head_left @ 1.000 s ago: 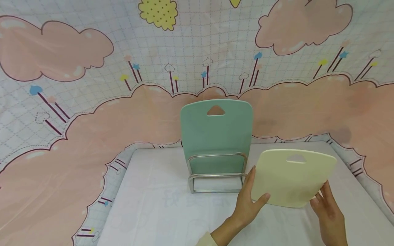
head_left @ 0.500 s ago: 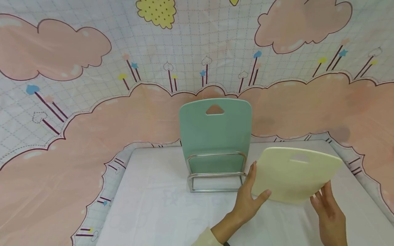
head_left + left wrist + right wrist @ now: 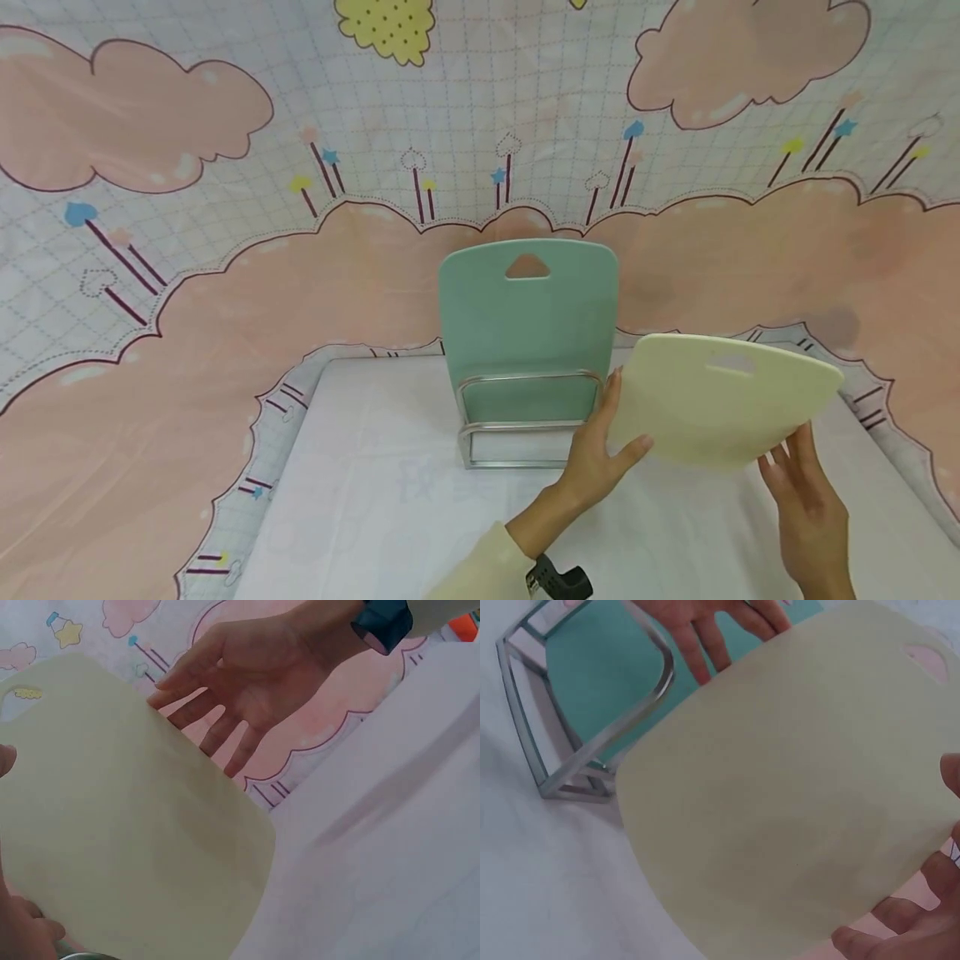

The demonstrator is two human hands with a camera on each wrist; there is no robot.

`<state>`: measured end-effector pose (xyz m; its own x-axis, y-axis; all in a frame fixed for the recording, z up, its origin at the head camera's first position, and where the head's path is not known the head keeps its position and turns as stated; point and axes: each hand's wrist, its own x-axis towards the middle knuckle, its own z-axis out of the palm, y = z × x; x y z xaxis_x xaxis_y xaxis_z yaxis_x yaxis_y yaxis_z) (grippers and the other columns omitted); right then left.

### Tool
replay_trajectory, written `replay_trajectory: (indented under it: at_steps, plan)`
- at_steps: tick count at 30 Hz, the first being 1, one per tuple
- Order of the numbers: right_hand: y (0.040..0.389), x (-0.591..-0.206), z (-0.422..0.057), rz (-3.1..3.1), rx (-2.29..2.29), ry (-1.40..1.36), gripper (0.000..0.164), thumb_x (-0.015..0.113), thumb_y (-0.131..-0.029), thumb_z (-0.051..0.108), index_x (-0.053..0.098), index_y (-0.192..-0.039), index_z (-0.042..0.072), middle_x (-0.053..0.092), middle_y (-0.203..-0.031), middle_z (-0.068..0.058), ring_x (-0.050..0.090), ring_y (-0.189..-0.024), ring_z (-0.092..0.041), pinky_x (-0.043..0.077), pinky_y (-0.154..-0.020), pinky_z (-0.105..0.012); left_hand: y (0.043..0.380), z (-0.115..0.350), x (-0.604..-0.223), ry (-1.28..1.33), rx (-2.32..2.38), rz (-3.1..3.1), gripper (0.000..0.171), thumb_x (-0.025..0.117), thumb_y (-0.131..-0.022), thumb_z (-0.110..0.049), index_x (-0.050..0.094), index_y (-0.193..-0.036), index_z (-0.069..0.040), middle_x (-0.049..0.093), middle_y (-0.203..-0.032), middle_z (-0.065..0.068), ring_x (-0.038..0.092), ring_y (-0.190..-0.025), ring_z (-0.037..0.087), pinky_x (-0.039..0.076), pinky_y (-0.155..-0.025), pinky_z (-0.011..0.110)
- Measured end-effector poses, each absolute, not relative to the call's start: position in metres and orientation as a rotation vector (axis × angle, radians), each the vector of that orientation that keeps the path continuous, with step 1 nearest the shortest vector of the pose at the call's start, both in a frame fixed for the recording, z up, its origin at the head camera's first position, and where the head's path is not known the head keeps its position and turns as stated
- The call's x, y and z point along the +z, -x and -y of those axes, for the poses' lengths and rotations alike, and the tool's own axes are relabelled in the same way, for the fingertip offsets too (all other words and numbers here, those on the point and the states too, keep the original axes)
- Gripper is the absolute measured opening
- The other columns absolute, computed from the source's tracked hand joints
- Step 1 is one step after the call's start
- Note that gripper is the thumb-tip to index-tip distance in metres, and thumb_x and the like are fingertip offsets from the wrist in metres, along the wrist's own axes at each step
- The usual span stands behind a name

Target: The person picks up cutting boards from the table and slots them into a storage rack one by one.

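Observation:
A pale yellow cutting board [image 3: 720,400] with a slot near its top edge is held in the air, tilted, to the right of the rack. My left hand [image 3: 588,462] grips its left edge, thumb on the near face and fingers along the side. At the opposite edge, my right hand [image 3: 813,521] holds the board with its fingertips; in the right wrist view its thumb [image 3: 950,772] lies over the face. A green cutting board [image 3: 528,325] stands upright in a metal wire rack [image 3: 525,427], whose right side is partly hidden by my left hand.
The rack stands on a white-covered table [image 3: 360,500]. Behind it hangs a cloth backdrop [image 3: 300,292] printed with clouds. A black band device [image 3: 558,580] is on my left wrist.
Both hands have lifted the yellow cutting board a little, and its face has tipped further back. The green board and the rack stay where they were.

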<state>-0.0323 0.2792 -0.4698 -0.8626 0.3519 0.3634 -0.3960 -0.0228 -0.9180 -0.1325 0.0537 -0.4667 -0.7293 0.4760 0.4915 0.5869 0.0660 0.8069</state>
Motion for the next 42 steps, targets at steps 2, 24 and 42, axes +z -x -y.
replay_trajectory:
  at_steps: [2,24,42]
  plan:
    - [0.036,-0.469,-0.278,1.746,1.935,-0.066,0.066,0.035,-0.093,-0.021,0.022,-0.151,0.009,0.016,-0.158,-0.011,0.028,-0.139,-0.022,0.037,-0.098,-0.020,0.135,-0.051,-0.465,1.119,-1.759,2.212,0.079,0.056,-0.093,-0.026,0.007,-0.155,-0.013,0.009,-0.159,0.002,0.012,-0.143,0.023,0.018,-0.113,0.041]
    - [0.058,-0.474,-0.257,1.742,2.019,-0.244,0.067,0.034,-0.094,-0.019,0.017,-0.153,0.010,0.009,-0.159,-0.009,0.020,-0.142,-0.024,0.032,-0.103,-0.022,0.136,-0.025,-0.470,0.992,-1.781,2.181,0.081,0.060,-0.093,-0.025,0.009,-0.155,-0.013,0.015,-0.157,0.016,0.016,-0.143,0.023,0.020,-0.113,0.040]
    - [0.070,-0.470,-0.241,1.823,1.954,-0.230,0.066,0.040,-0.093,-0.018,0.021,-0.151,0.008,0.021,-0.156,-0.009,0.036,-0.135,-0.014,0.037,-0.098,-0.017,0.136,0.000,-0.467,0.954,-1.759,2.252,0.084,0.058,-0.094,-0.034,0.003,-0.155,-0.017,0.008,-0.159,0.005,0.015,-0.143,0.021,0.019,-0.113,0.041]
